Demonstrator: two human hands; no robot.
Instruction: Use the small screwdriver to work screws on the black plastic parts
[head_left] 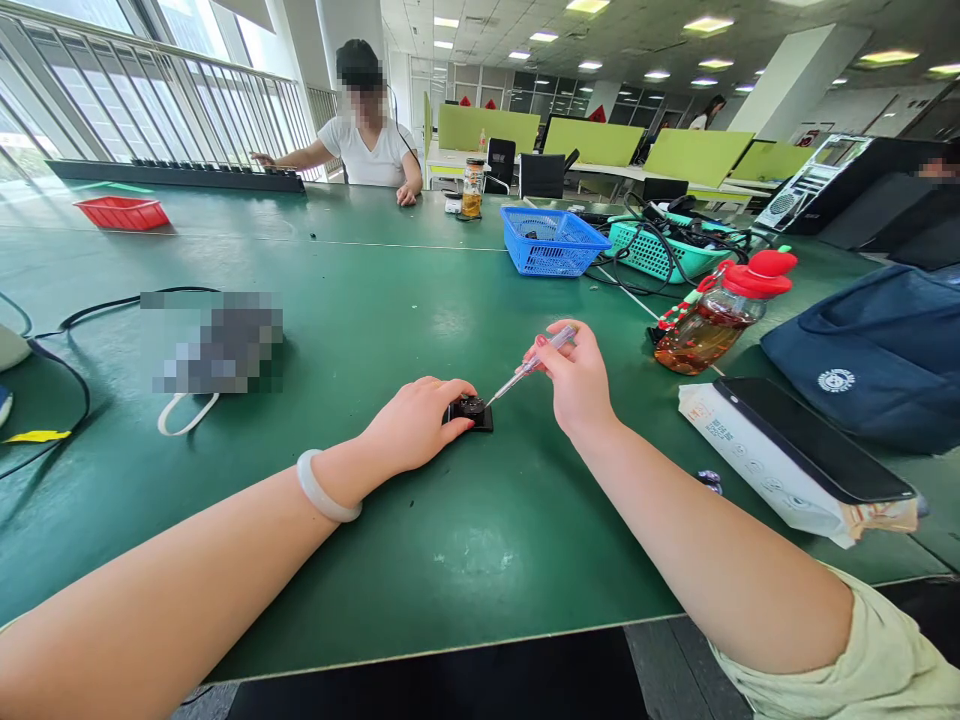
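A small black part [474,410] with a flat, square base lies on the green tabletop in front of me; its exact kind I cannot make out. My left hand [416,422] grips it from the left, thumb on the near side and fingers on the far side. In my right hand [577,375] is a slim screwdriver [536,358] with a clear handle, pinched between thumb and fingers. Its shaft slants down to the left, and the tip is at the right side of the black part. Whether the tip touches a screw is too small to tell.
A blue basket [553,245] and a teal basket [667,245] of cables stand beyond. To the right are a red-lidded bottle [709,320], a tissue pack [750,470] under a phone [817,435], and a navy bag [877,350]. A person [367,140] sits across the green table [465,570].
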